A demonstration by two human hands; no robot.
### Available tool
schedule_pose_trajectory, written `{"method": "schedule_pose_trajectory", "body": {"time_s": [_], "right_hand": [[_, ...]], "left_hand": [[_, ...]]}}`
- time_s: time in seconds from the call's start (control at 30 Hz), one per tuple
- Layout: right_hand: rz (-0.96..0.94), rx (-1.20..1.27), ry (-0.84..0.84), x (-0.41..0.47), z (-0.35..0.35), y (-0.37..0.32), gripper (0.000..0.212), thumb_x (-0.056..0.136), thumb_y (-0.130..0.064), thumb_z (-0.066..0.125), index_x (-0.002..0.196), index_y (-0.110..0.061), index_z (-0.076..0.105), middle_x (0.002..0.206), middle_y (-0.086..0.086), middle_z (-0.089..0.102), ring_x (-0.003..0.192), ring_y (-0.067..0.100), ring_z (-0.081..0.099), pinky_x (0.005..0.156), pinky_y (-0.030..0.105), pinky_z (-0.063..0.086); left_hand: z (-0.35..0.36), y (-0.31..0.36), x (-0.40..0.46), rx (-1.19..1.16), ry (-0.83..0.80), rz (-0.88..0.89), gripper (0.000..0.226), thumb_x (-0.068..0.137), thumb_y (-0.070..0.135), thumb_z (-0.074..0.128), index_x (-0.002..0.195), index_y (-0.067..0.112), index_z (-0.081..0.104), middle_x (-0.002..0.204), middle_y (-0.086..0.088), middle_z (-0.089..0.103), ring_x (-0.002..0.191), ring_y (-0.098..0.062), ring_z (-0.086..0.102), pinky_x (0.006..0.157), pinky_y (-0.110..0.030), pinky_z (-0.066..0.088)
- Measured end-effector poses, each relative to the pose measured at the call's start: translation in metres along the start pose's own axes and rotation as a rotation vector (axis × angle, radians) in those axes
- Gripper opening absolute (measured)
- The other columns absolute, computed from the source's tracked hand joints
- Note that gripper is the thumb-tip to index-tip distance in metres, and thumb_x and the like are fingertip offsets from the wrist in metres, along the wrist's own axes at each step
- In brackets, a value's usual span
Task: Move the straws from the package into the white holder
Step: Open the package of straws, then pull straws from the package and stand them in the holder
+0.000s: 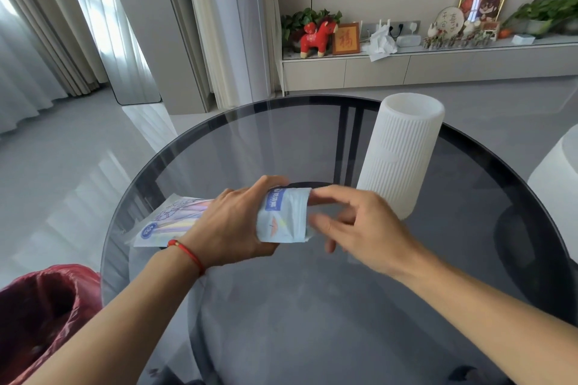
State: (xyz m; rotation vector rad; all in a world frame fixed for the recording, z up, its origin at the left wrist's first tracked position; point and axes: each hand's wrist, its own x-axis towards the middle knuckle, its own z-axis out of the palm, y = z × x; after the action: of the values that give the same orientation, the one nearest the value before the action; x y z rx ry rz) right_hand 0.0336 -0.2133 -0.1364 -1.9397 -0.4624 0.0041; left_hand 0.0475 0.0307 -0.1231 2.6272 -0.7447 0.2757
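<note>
A flat plastic straw package [283, 216], pale blue and white with pastel straws showing through its left part, lies sideways just above the round glass table [312, 306]. My left hand [233, 225] is wrapped around its middle. My right hand [359, 222] is at the package's right end, with a fingertip or two touching or inside the opening and the other fingers spread. The tall white ribbed holder [402, 156] stands upright on the table just behind my right hand. Its inside is hidden from here.
A bin lined with a red bag [40, 312] stands at the lower left beside the table. A white rounded object [560, 172] is at the right edge. Beyond the table are grey floor and a low cabinet [422, 69] with ornaments.
</note>
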Motion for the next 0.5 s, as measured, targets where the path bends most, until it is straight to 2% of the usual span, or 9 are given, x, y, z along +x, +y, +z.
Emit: {"method": "schedule_pose_trajectory", "body": {"time_s": [0.03,0.1,0.17,0.3,0.4,0.5], "right_hand": [[0.049,0.036,-0.091,-0.001,0.004,0.002,0.034,0.092,-0.046,0.073,0.126,-0.038,0.072,0.123,-0.026,0.074,0.053,0.019,0.073,0.052,0.023,0.052],[0.080,0.062,-0.156,-0.004,0.014,0.008,0.029,0.097,-0.038,0.073,0.126,-0.041,0.072,0.124,-0.022,0.076,0.048,0.025,0.072,0.045,0.028,0.051],[0.058,0.077,-0.106,-0.001,0.021,0.012,0.022,0.096,-0.029,0.073,0.115,-0.040,0.078,0.108,-0.017,0.082,0.043,0.026,0.068,0.039,0.030,0.047],[0.073,0.178,0.068,0.009,0.011,0.011,0.016,0.091,-0.017,0.082,0.097,-0.032,0.087,0.086,-0.006,0.085,0.036,0.017,0.060,0.037,0.021,0.040],[0.073,0.204,0.144,0.008,-0.004,0.012,0.015,0.088,-0.007,0.083,0.098,-0.018,0.086,0.084,0.000,0.085,0.042,0.018,0.066,0.040,0.023,0.048],[0.048,0.197,0.171,0.004,-0.017,0.012,0.014,0.091,-0.004,0.079,0.101,-0.013,0.085,0.083,0.004,0.083,0.054,0.021,0.072,0.047,0.027,0.055]], "left_hand": [[0.002,0.001,0.000,-0.003,-0.010,0.010,0.082,0.062,0.047,0.078,0.131,0.042,0.035,0.091,0.021,0.062,0.077,-0.011,0.063,0.070,-0.024,0.042],[0.006,0.003,0.000,0.007,-0.045,0.033,0.080,0.063,0.048,0.077,0.131,0.040,0.035,0.095,0.017,0.064,0.080,-0.011,0.064,0.075,-0.029,0.047],[0.009,0.004,0.000,0.023,-0.050,0.035,0.078,0.064,0.049,0.076,0.130,0.039,0.037,0.096,0.015,0.065,0.081,-0.013,0.064,0.079,-0.031,0.048],[0.006,0.000,0.001,0.018,-0.021,-0.014,0.070,0.064,0.045,0.078,0.124,0.039,0.043,0.093,0.014,0.066,0.080,-0.014,0.064,0.073,-0.028,0.042],[0.002,-0.006,0.001,0.051,-0.021,-0.063,0.066,0.065,0.044,0.077,0.121,0.038,0.044,0.094,0.011,0.068,0.083,-0.017,0.064,0.075,-0.032,0.045],[0.002,-0.010,0.000,0.063,-0.027,-0.090,0.063,0.066,0.046,0.077,0.119,0.039,0.044,0.094,0.011,0.068,0.083,-0.017,0.064,0.074,-0.032,0.047]]}}
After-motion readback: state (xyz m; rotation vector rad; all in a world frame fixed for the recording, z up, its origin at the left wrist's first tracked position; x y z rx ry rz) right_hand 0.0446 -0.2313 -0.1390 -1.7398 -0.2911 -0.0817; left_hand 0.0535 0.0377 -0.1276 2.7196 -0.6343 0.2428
